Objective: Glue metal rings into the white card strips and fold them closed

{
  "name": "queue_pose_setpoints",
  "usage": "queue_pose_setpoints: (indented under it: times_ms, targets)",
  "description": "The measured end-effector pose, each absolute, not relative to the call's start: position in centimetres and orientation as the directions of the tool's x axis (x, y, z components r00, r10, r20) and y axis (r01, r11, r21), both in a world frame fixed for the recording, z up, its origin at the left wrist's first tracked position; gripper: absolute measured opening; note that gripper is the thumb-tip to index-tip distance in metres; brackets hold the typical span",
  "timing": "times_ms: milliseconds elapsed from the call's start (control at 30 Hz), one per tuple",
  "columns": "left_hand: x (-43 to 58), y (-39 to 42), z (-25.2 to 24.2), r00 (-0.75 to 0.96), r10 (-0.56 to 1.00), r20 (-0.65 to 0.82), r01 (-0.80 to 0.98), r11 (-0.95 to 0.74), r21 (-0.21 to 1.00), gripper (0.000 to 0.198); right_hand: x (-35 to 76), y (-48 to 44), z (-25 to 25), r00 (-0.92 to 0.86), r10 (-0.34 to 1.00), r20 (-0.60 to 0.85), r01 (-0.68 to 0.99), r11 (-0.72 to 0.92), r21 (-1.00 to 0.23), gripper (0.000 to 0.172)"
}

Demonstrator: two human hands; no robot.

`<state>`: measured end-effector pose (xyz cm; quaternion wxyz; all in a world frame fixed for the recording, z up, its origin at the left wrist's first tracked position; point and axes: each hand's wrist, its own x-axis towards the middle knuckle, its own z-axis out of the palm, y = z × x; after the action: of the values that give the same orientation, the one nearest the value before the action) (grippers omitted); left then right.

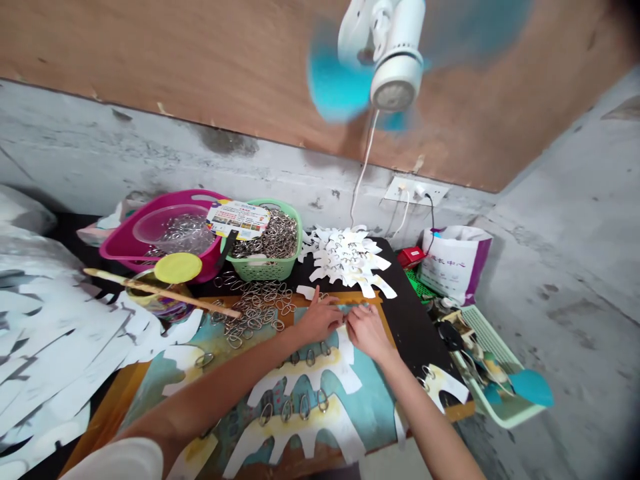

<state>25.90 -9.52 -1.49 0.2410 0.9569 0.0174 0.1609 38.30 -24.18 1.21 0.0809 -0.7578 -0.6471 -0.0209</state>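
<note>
My left hand and my right hand meet at the top of a white cut-out piece on the blue-green sheet. The fingertips of both are closed together there, and whatever is between them is hidden. One left finger sticks up. Closer to me lie two more white pieces with scalloped edges, a middle one and a front one. Metal rings stand along their yellowish, glue-like upper bands. A heap of loose metal rings lies left of my hands.
Behind stand a pink basket and a green basket, both holding metal parts. A stick lies across an open can. White pieces pile up at left and back. A fan spins overhead.
</note>
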Motion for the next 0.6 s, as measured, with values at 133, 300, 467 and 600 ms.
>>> queue_pose_setpoints:
  times_ms: [133,300,467,600]
  targets:
    - [25.8,-9.5,-1.4,0.945,0.114,0.307,-0.037,-0.894,0.447,0.017,36.9,-25.0,0.6,0.266,0.951,0.16,0.963,-0.252,-0.099,0.014]
    - [25.8,-9.4,-2.1,0.943,0.096,0.32,-0.067,-0.884,0.463,0.015,37.9,-25.8,0.6,0.283,0.945,0.164,0.952,-0.256,-0.169,0.015]
    - [25.8,-9.3,-2.5,0.939,0.073,0.336,-0.091,-0.889,0.449,0.016,39.4,-25.0,1.2,0.175,0.972,0.158,0.971,-0.143,-0.192,0.02]
    - [25.6,-9.4,-2.5,0.939,0.072,0.337,-0.084,-0.901,0.426,0.017,39.9,-24.0,1.3,0.084,0.986,0.143,0.98,-0.056,-0.19,0.018]
